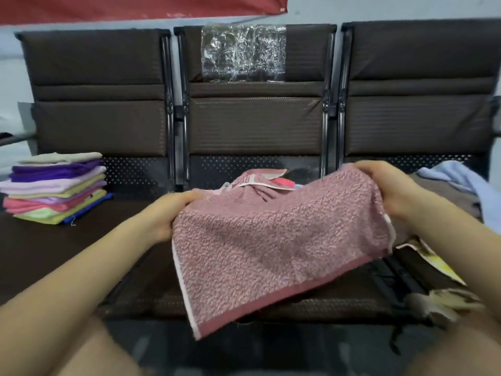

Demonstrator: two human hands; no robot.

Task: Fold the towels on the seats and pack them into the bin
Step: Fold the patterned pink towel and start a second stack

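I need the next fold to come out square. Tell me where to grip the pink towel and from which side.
Grip the pink towel by its two upper corners, coming in from the outer sides, much as the left hand and right hand pinch it now. It hangs spread between them with its banded hem lowest, so holding the top edge should keep it flat and let the hem swing up evenly.

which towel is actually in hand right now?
The pink towel, gripped at its ends by the left hand and right hand. The folded stack and light blue towel lie untouched on the seats.
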